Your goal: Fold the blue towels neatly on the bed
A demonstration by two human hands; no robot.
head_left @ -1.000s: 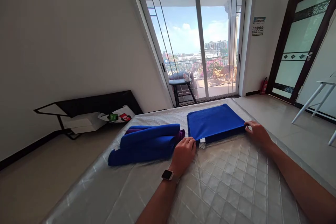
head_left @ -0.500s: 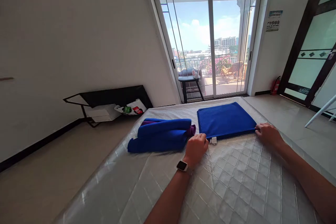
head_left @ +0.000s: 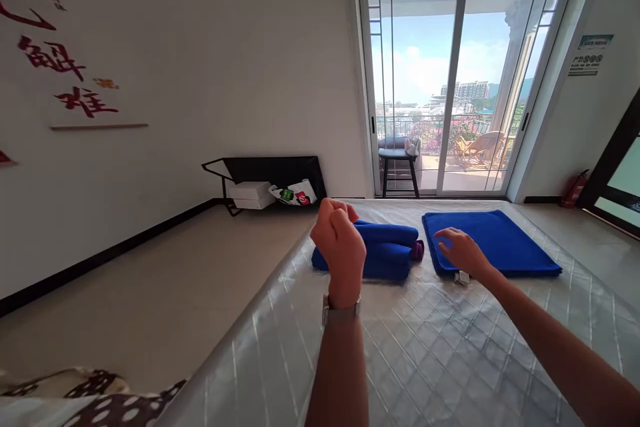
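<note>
My left hand (head_left: 340, 240), with a watch (head_left: 341, 311) on its wrist, is raised in front of the left end of a pile of blue fabric (head_left: 387, 260). Its fingers are curled into a fist, and nothing shows in it. A purple roll (head_left: 418, 250) pokes out of the pile's right end. Over the left part of a flat folded blue cloth (head_left: 505, 243), my right hand (head_left: 463, 250) hovers with fingers apart, holding nothing. A white label (head_left: 463, 277) sticks out at that cloth's front edge. Part of the pile is hidden behind my left hand.
Everything blue lies on a plastic-covered mattress (head_left: 400, 347). Dark spotted fabric (head_left: 120, 407) sits at the lower left. By the wall stands a black frame (head_left: 273, 170) with white boxes (head_left: 250, 195). A stool (head_left: 399, 157) is near the sliding glass door (head_left: 453, 80).
The view has swung left. My right hand has let go of the flat cloth's right corner and moved to its left side. My left hand has left that cloth and risen near the pile.
</note>
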